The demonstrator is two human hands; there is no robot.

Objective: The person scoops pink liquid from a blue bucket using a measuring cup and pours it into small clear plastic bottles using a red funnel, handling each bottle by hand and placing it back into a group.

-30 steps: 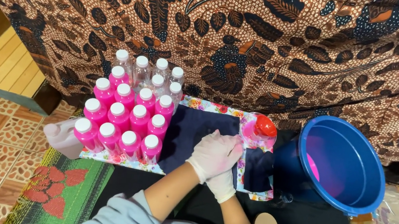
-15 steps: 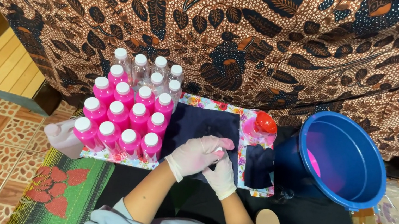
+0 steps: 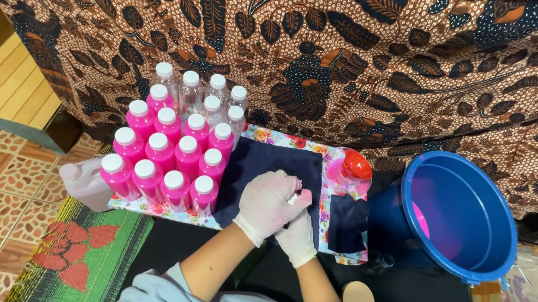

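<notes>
Bottle in hand: I held one small pink bottle (image 3: 304, 197) over the dark cloth (image 3: 274, 166), its white cap just showing between my gloved hands.
Left hand: my left hand (image 3: 266, 204) lay curled over the bottle's top, fingers closed round the cap end.
Right hand: my right hand (image 3: 297, 237) gripped the bottle from below, fingers wrapped shut on it.
Filled bottles: I counted eleven pink white-capped bottles (image 3: 161, 156) standing in rows on the floral tray (image 3: 153, 210), just left of the cloth.
Clear bottles: about five clear, white-capped ones (image 3: 190, 86) stood behind them, against the batik drape (image 3: 341, 48).
Funnel: one pink funnel with a red rim (image 3: 350, 167) stood at the tray's right end.
Bucket: one blue bucket (image 3: 473, 256), tilted, pink liquid inside, sat right of the tray.
Jug: one pale jug (image 3: 83, 180) lay left of the tray.
Disc: one tan round disc (image 3: 358, 301) lay near my right forearm.
Change: half a second earlier my hands were lower and farther left; they had shifted slightly right and up the cloth.
</notes>
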